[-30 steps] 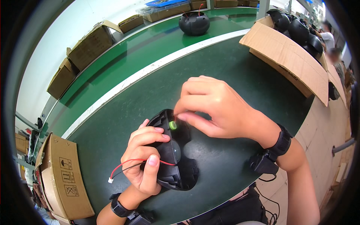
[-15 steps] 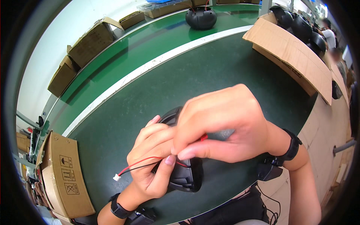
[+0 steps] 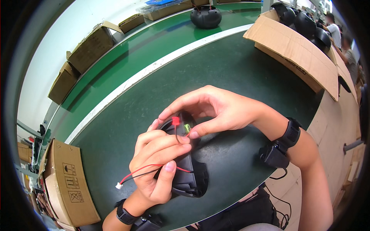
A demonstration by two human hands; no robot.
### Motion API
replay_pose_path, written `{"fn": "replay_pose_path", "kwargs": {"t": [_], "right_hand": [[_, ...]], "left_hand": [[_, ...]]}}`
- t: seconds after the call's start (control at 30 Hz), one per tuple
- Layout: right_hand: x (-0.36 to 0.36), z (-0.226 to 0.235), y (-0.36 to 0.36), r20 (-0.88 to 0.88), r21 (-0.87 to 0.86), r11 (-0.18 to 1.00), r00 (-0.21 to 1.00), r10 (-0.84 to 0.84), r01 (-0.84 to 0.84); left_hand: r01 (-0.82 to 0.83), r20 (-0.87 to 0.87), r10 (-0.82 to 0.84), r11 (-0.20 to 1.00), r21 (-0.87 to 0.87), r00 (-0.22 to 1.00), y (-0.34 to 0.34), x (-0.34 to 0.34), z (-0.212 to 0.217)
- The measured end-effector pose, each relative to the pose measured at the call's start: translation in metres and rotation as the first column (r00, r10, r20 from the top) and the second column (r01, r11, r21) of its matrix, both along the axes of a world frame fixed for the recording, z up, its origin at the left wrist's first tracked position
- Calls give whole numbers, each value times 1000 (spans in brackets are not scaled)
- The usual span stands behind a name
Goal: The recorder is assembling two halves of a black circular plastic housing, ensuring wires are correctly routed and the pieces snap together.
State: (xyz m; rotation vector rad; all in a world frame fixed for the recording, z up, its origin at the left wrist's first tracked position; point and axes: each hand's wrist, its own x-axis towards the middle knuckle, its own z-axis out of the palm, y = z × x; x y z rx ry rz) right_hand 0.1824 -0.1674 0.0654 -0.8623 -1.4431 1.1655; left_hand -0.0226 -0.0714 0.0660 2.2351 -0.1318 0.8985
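My left hand (image 3: 156, 163) grips a black curved plastic housing (image 3: 189, 175) over the dark green work surface (image 3: 239, 77). A red and black wire pair (image 3: 144, 171) runs under my left thumb and ends in a small white connector (image 3: 119, 186) hanging to the left. My right hand (image 3: 216, 107) arches over the top of the housing, its thumb and forefinger pinching a small red part (image 3: 176, 121) with a black wire beside a small green piece (image 3: 187, 128). Both wrists wear black bands with devices.
A folded cardboard sheet (image 3: 296, 54) lies at the right rear with black rounded shells (image 3: 304, 19) behind it. Another black shell (image 3: 206, 16) sits on the green belt (image 3: 154, 38). Cardboard boxes (image 3: 90, 48) line the far left, one box (image 3: 65, 181) near left. Other people stand at far right.
My right hand has lifted and opened its arch, uncovering the top of the housing; the small red part is now visible pinched at its fingertips. The left hand keeps its grip.
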Motion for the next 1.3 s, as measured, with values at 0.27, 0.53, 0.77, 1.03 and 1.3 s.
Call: {"fn": "replay_pose_path", "kwargs": {"t": [0.27,0.53,0.77,1.03,1.3], "right_hand": [[0,1,-1,-9,6,1000,1000,-9,9],[-2,-2,0,68,93,993,994,-86,80],[0,-1,1,-2,-22,998,998,-57,57],[-3,0,-1,79,47,993,991,-112,108],[5,-2,0,66,65,994,994,-91,87]], "left_hand": [[-90,10,89,994,58,996,-6,-5,-1],[-106,36,106,994,-13,994,-5,-4,-6],[-89,52,88,996,23,995,-2,-3,-7],[-92,79,96,994,-55,992,-3,-4,-10],[-92,83,93,996,-23,992,-5,-2,-7]]}}
